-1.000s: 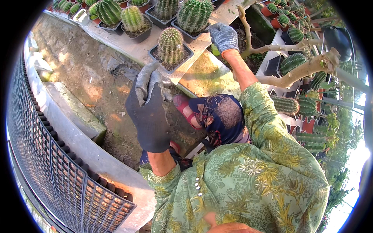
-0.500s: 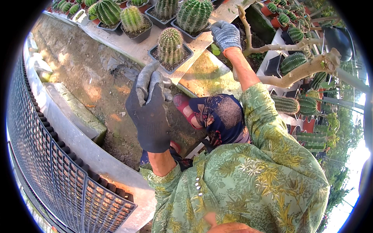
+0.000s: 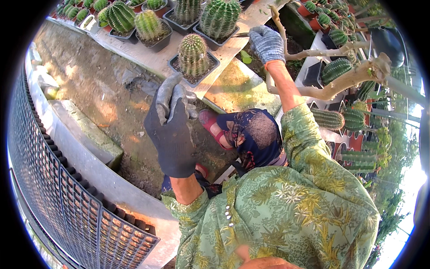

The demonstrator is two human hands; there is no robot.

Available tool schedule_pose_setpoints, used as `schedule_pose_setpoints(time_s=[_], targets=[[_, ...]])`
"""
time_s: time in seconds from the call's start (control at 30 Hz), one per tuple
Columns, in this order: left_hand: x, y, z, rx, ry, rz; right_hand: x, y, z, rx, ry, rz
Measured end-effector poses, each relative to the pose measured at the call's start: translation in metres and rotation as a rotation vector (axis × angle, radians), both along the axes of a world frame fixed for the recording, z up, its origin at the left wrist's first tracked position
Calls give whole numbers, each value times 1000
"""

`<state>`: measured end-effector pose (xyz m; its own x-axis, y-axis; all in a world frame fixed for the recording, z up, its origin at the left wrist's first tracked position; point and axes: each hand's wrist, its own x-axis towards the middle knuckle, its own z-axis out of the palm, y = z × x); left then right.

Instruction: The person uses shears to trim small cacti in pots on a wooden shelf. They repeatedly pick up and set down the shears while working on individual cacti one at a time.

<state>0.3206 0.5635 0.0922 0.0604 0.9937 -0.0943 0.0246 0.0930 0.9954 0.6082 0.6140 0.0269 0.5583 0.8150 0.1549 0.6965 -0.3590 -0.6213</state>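
My left hand [image 3: 172, 127], in a dark glove with grey-coated fingers, is raised over the dirt path. Its fingers are curled in, and whatever is inside them, if anything, is hidden. Just beyond its fingertips a round spiny cactus [image 3: 192, 56] stands in a square black pot [image 3: 207, 71] at the corner of a wooden board. My right hand [image 3: 267, 44], in a grey knitted glove, is closed at the board's right edge. From its fingers a thin dark pointed tool [image 3: 241, 35] sticks out to the left, beside a larger potted cactus [image 3: 220, 19].
More potted cacti [image 3: 150, 27] line the wooden board [image 3: 139, 56]. Bare cut branches [image 3: 331, 89] reach in at the right, near shelves of cacti [image 3: 329, 120]. A black plastic tray [image 3: 80, 193] leans along the left beside a concrete curb [image 3: 89, 130].
My right hand has shifted slightly and turned, so the thin dark tool shows now at its fingers. My left hand has hardly moved. The view has drifted a little.
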Motion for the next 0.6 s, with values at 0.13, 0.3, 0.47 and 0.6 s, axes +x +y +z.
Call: schedule_pose_setpoints(time_s=[0.13,0.3,0.47,0.6], targets=[[0,-1,0,9,2,-1,-4,4,-6,41,260,-7],[3,-2,4,-14,-12,10,-3,19,-21,6,-82,17],[3,-3,8,-52,-8,9,4,21,-32,47,-126,49],[2,-3,8,-50,14,1,4,14,-32,92,-100,25]])
